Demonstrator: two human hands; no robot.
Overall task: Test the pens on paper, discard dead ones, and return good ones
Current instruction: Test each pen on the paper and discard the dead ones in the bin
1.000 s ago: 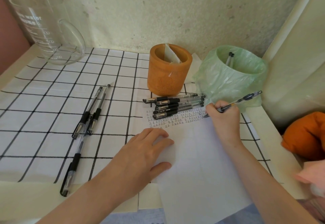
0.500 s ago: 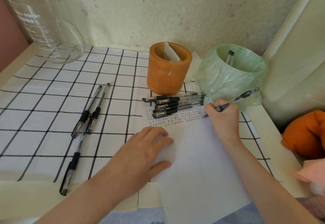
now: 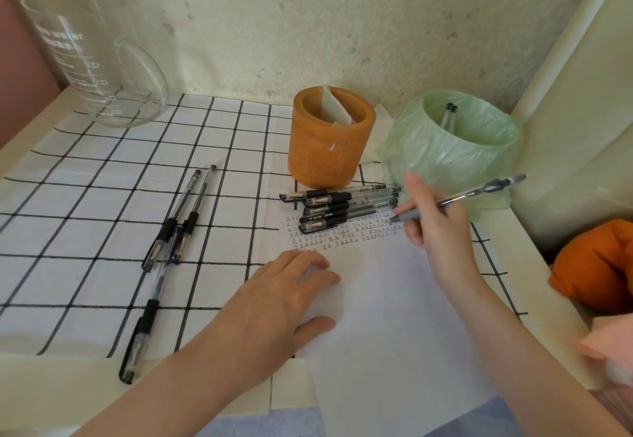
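A grey-gripped clear plastic pen (image 3: 479, 193) is being pinched between the thumb and fingers of the right hand (image 3: 435, 227), its tip being held at the rows of small black marks at the twelve o'clock end of the white sheet of paper (image 3: 394, 316). The sheet is being pressed down at its nine o'clock edge by the flat left hand (image 3: 277, 303), which is grasping nothing. A row of capped black-gripped pens (image 3: 342, 207) is lying across the sheet's top edge, at six o'clock from the orange cylindrical holder (image 3: 330, 138). Two pens (image 3: 448, 118) are standing in the green bag-lined bin (image 3: 455, 152) at one o'clock.
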